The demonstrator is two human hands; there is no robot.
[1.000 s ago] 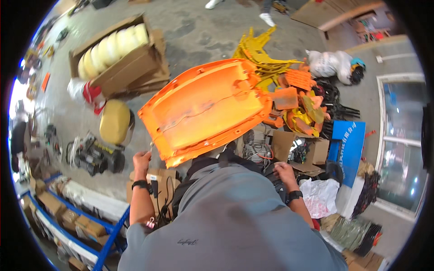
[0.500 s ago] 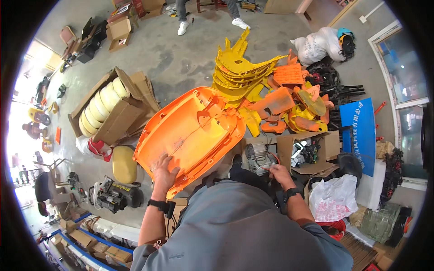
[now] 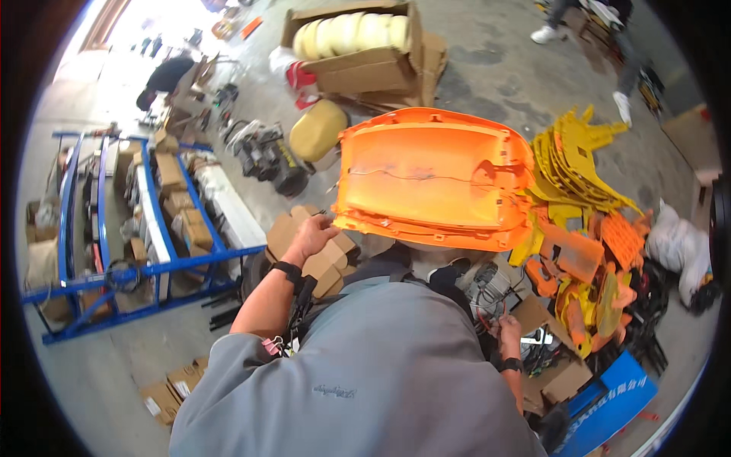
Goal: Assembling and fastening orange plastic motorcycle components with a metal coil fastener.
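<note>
A large orange plastic shell [image 3: 426, 167] lies hollow side up in front of me, with a thin dark wire or crack running along its inside. At its near left corner is my left hand [image 3: 311, 234], fingers bent together on the rim. My right hand [image 3: 508, 332] is low on the right, fingers closed in a pinch beside a grey motor [image 3: 493, 289] with red wires. What sits between those fingers is too small to make out. Next to that hand stands an open cardboard box [image 3: 563, 377] with dark parts and cables.
Stacked yellow plastic parts [image 3: 571, 164] and loose orange pieces [image 3: 575, 255] lie to the right. Beyond the shell is a carton [image 3: 362, 68] of cream rolls. A blue metal rack [image 3: 152, 268] stands left, near a black machine [image 3: 266, 156]. Another person's legs [image 3: 560, 19] show at the far right.
My view has swung left, so the scene has shifted right and turned. My left hand has gone from lying flat inside the shell to its corner. My right hand stays pinched near the motor.
</note>
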